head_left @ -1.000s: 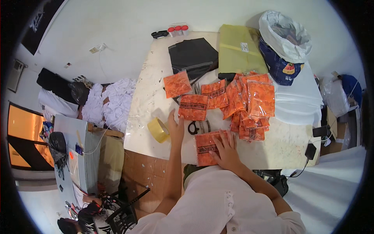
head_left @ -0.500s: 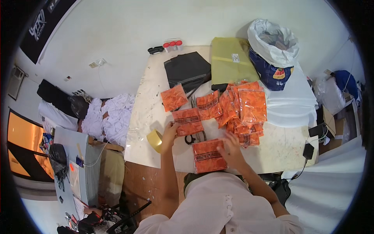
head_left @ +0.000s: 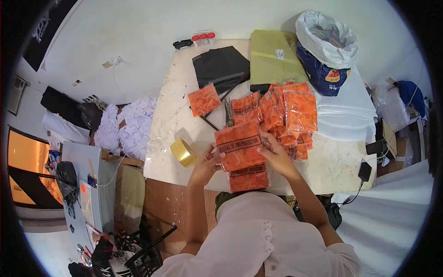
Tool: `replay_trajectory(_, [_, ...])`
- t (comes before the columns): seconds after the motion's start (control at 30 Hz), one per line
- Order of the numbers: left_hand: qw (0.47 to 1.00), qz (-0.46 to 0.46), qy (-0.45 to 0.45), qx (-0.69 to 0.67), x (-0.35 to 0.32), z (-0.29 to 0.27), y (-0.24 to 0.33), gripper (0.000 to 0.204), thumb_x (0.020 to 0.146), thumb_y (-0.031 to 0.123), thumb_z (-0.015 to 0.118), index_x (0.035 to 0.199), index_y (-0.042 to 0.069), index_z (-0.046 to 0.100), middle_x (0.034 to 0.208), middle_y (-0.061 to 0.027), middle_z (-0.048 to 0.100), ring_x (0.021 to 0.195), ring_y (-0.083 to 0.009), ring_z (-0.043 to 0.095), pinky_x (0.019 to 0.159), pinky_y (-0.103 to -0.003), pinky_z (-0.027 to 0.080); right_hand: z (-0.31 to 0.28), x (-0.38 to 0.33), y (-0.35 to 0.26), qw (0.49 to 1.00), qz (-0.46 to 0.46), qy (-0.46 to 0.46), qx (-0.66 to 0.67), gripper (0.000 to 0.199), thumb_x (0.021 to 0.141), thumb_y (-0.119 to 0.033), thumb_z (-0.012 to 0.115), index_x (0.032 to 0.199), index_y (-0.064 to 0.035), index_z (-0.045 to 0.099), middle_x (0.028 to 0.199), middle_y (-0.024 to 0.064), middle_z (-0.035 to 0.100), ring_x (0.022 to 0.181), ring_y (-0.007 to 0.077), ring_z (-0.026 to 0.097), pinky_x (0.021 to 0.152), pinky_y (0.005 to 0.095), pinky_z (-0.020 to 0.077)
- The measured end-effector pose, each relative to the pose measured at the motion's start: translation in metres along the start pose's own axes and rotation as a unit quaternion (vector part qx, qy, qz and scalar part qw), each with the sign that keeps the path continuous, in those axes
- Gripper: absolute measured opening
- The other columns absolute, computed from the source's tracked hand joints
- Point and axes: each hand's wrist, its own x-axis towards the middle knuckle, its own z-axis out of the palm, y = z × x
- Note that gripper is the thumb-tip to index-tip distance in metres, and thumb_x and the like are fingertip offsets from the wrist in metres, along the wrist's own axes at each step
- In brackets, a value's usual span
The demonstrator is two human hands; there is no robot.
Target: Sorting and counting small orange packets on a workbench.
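Note:
Between my two hands I hold up a flat orange packet in clear plastic [head_left: 240, 146], with a dark printed band across it. My left hand [head_left: 207, 164] grips its left edge and my right hand [head_left: 275, 152] its right edge, thumbs on the front. Below it, at the table's front edge, lies another orange packet [head_left: 249, 179], its upper part covered by the held one. Beyond my right hand is a heaped pile of orange packets [head_left: 300, 111]. A single packet [head_left: 204, 100] lies farther left, and one more [head_left: 247, 108] sits beside the pile.
A roll of yellow tape [head_left: 183, 153] stands left of my left hand. Scissors [head_left: 229, 112] lie beyond the held packet. Folded black cloth [head_left: 220, 67], a yellow-green package [head_left: 277, 57] and a large open sack [head_left: 325, 53] line the back. A black adapter [head_left: 364, 171] sits at right.
My left hand has brought the packet nearer and to the right, raising it. My right hand has left the front packet and now holds the raised one's right edge. The view has tilted slightly.

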Motion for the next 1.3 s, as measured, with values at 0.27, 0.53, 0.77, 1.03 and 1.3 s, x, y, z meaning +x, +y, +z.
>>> replay_trajectory(0.27, [0.988,-0.140,0.056,0.040,-0.032,0.005,-0.043,0.024,0.093,0.025,0.052,0.108,0.007,0.057,0.095,0.0000,0.061,0.081,-0.0093,0.059,0.069,-0.025,0.052,-0.020,-0.050,0.018,0.971,0.146,-0.008,-0.189,0.047,0.086,-0.003,0.054,0.129,-0.0044,0.036,0.075,0.0023,0.055,0.067,0.0095,0.052,0.059,0.0235,0.0427])
replay_trajectory(0.53, [0.977,-0.125,0.063,0.162,-0.036,0.003,-0.053,0.046,0.085,0.017,0.064,0.124,0.003,0.042,0.086,-0.0067,0.060,0.074,-0.0121,0.059,0.065,-0.025,0.053,-0.016,-0.071,0.027,0.930,0.111,0.026,-0.349,0.052,0.083,-0.005,0.056,0.130,-0.0052,0.033,0.070,0.0078,0.056,0.064,0.0153,0.056,0.059,0.0294,0.0454])
replay_trajectory(0.77, [0.937,-0.007,0.151,0.314,-0.043,0.017,-0.062,0.061,0.086,0.016,0.062,0.135,0.002,0.029,0.105,-0.0140,0.056,0.088,-0.0188,0.056,0.069,-0.033,0.051,-0.010,-0.070,0.007,0.842,0.003,0.048,-0.538,0.037,0.082,-0.007,0.058,0.117,-0.0030,0.048,0.084,0.0127,0.060,0.078,0.0266,0.059,0.069,0.0374,0.0468])
replay_trajectory(1.03, [0.814,0.207,0.062,0.540,-0.031,0.034,-0.068,0.062,0.089,0.032,0.053,0.138,0.003,0.030,0.142,-0.0190,0.029,0.130,-0.0371,0.025,0.107,-0.044,0.019,0.015,-0.040,0.019,0.844,-0.167,-0.019,-0.509,0.047,0.086,-0.023,0.056,0.125,-0.0010,0.044,0.122,0.0200,0.050,0.119,0.0362,0.042,0.101,0.0443,0.0315])
replay_trajectory(1.3, [0.751,0.126,-0.090,0.642,-0.019,-0.004,-0.070,0.096,0.070,0.062,0.062,0.144,0.013,0.023,0.151,-0.0095,0.015,0.140,-0.0297,0.007,0.108,-0.053,0.002,-0.010,-0.036,0.037,0.790,-0.100,-0.164,-0.583,0.086,0.081,-0.057,0.052,0.140,-0.0004,0.025,0.146,0.0199,0.023,0.136,0.0352,0.018,0.110,0.0503,0.0111])
